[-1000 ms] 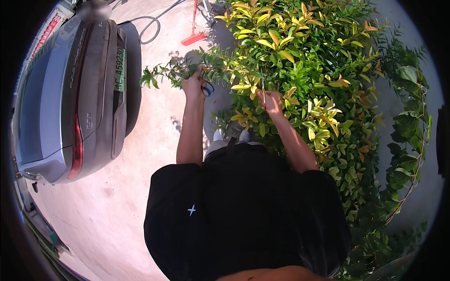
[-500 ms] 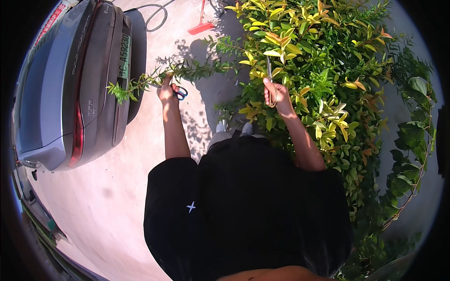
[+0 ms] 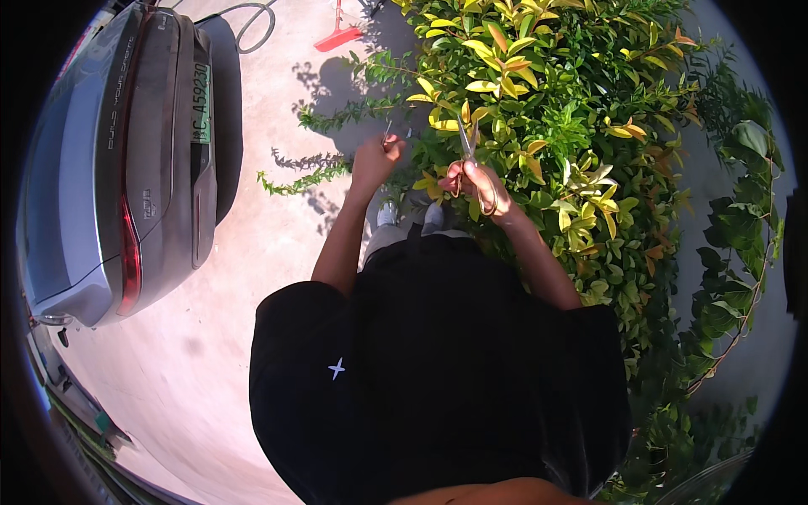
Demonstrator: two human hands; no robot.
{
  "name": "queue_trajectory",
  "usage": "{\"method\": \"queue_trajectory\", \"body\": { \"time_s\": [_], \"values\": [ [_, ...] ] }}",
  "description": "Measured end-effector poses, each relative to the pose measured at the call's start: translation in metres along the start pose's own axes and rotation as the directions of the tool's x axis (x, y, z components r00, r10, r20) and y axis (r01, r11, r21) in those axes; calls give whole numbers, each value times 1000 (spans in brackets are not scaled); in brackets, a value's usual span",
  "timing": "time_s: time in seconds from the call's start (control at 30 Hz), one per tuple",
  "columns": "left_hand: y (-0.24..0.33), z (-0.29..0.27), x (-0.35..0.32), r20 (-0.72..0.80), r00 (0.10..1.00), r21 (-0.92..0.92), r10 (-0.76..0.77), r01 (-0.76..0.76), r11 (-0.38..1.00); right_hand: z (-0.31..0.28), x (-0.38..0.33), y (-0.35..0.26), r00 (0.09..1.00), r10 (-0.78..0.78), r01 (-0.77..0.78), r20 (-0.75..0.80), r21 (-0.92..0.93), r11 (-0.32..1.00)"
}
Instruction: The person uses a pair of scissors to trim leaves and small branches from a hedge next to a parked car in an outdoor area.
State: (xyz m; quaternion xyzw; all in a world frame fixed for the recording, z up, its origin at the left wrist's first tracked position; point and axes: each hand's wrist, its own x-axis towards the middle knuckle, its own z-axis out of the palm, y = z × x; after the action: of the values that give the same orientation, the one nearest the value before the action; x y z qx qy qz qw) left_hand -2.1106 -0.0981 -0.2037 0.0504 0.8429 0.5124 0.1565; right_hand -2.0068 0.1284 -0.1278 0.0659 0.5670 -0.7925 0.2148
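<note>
My right hand [image 3: 481,187] grips scissors with brown-gold handle loops. The scissors' [image 3: 469,141] metal blades point up and are parted, close to the yellow-green leaves of the bush [image 3: 581,126]. My left hand [image 3: 376,164] is closed, to the left of the bush. A thin metal tip of the second scissors [image 3: 388,127] sticks up from it; their blue handles are hidden in the hand now. A cut-looking leafy branch [image 3: 307,178] is left of my left hand, apart from it, low over the pale ground. Another leafy shoot [image 3: 349,114] reaches out from the bush beyond my left hand.
A grey car [image 3: 126,160] stands at the left. A red broom head [image 3: 338,39] and a dark hose [image 3: 257,25] lie at the far side. A climbing vine [image 3: 741,278] runs along the right. My shoes [image 3: 387,214] are close to the bush's base.
My left hand has let go of the leafy branch and moved right, toward the bush. My right hand has come down slightly and left, and its scissors' blades have parted.
</note>
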Motion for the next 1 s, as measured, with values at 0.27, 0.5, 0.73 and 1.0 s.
{"method": "queue_trajectory", "body": {
  "time_s": [0.27, 0.5, 0.73, 1.0],
  "values": [
    [146, 32, -1, -122, 855, -94, 504, -516, 852, 11, -88, -80, 909, -302, -83, -286, -837, 541],
    [132, 53, 10, -94, 824, 390, 559, -486, 782, -32, -158, -162, 760, -304, -620, -574, -781, -77],
    [112, 54, 13, 21, 941, 346, 336, -323, 881, -85, -90, -141, 840, -210, -538, -500, -718, -441],
    [83, 46, 0, 27, 993, 187, 115, -118, 975, -127, -29, -102, 875, -298, -474, -381, -799, -369]
  ]
}}
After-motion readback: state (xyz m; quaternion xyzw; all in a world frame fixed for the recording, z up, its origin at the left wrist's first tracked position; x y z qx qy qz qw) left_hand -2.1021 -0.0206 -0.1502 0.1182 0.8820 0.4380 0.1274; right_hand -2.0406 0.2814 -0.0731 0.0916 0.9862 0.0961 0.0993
